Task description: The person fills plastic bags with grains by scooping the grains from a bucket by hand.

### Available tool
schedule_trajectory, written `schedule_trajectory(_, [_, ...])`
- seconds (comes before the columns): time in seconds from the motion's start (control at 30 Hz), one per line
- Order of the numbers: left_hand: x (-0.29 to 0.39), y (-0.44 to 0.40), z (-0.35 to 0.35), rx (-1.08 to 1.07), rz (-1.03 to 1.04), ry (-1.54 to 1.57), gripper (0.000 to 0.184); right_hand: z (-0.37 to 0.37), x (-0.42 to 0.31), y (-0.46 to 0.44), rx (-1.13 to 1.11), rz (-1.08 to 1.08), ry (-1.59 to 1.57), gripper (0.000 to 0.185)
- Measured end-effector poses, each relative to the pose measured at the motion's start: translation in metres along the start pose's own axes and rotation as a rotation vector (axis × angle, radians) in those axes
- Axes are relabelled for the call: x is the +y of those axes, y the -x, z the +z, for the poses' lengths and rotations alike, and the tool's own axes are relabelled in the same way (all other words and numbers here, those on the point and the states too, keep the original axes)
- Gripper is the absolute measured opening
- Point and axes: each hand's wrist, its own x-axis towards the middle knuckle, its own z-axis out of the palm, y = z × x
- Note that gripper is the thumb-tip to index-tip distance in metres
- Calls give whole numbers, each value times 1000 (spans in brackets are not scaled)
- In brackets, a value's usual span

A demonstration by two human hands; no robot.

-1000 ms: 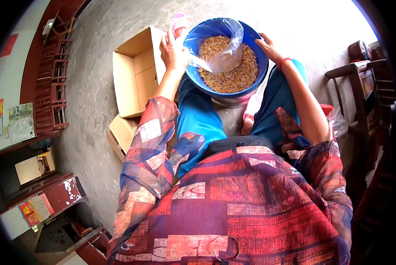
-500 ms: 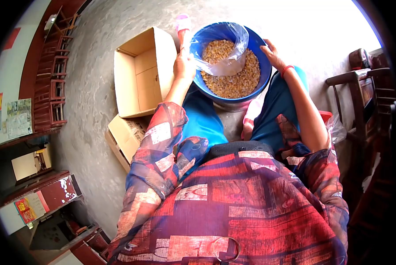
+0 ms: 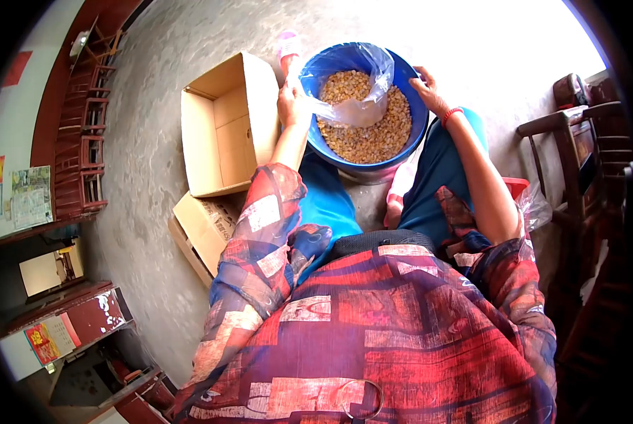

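Note:
A round blue bucket [image 3: 417, 134] stands between my knees, with yellow corn kernels [image 3: 373, 145] in it. A clear plastic bag [image 3: 362, 109] lies inside over part of the kernels, its edge running up to the left rim. My left hand [image 3: 293, 106] is closed at the bucket's left rim, beside the bag's edge; its fingertips are partly hidden, and whether it grips rim, bag or both I cannot tell. On the upper right, my right hand [image 3: 429, 93] grips the rim, fingers over the edge, a red band [image 3: 451, 115] at its wrist.
An open cardboard box [image 3: 263, 113] stands left of the bucket, near my left forearm. Below it lies another cardboard box [image 3: 205, 225]. Dark wooden chairs [image 3: 564, 134] stand at right, and a clear plastic bag [image 3: 535, 206] sits beside my right elbow.
The bucket and both hands have shifted slightly left in view. The whole scene sits a little lower, and both hands keep their places at the rim.

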Motion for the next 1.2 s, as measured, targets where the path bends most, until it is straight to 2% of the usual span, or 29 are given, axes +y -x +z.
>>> schedule_trajectory(0.03, [3,2,-2,-1,4,-96,34,-3,-11,6,-1,-1,-1,41])
schedule_trajectory(0.1, [-7,-1,-1,2,25,-107,33,-10,-32,14,142,-156,302,41])
schedule_trajectory(0.13, [-9,-1,-1,-15,78,-180,32,-12,-38,14,163,-271,346,42])
schedule_trajectory(0.2, [-13,-1,3,7,255,-298,29,-15,-48,16,183,-311,401,40])
schedule_trajectory(0.27, [-14,-3,5,-11,239,-324,29,-16,-61,14,201,-352,454,38])
schedule_trajectory(0.37, [-8,-4,2,-60,184,-370,30,-11,-66,-2,102,-264,470,37])
schedule_trajectory(0.43, [0,-1,0,-90,146,-384,34,-1,-54,-31,61,-378,634,45])
schedule_trajectory(0.5, [5,1,-2,-102,117,-400,35,13,-47,-59,60,-352,666,54])
schedule_trajectory(0.57, [1,0,0,-98,109,-403,35,26,-61,-73,-65,-32,690,58])
schedule_trajectory(0.6, [-3,0,2,-59,142,-419,32,32,-64,-79,-127,57,524,51])
schedule_trajectory(0.63, [-5,0,3,-20,174,-435,29,38,-46,-91,-128,56,524,51])
schedule_trajectory(0.7, [-2,0,2,-29,153,-439,29,48,-4,-111,-47,-91,146,38])
schedule_trajectory(0.73, [1,1,1,-41,132,-442,29,48,-7,-110,-14,-107,110,27])
schedule_trajectory(0.83, [7,3,-3,-90,106,-402,34,41,-14,-98,54,-221,187,21])
schedule_trajectory(0.87, [9,3,-4,-90,106,-402,34,40,-20,-92,30,-270,15,16])
schedule_trajectory(0.9, [11,4,-5,-92,99,-385,34,41,-28,-87,30,-268,15,16])
schedule_trajectory(0.97, [19,9,-7,-97,91,-366,34,43,-33,-83,50,-455,-242,14])
schedule_trajectory(1.07, [23,11,-9,-113,51,-332,37,41,-38,-81,61,-467,-160,15])
schedule_trajectory(1.17, [13,9,-4,-52,126,-295,38,34,-49,-68,-7,-448,-262,17])
schedule_trajectory(1.2, [10,9,-3,-8,206,-289,38,32,-53,-59,-11,-445,-263,17])
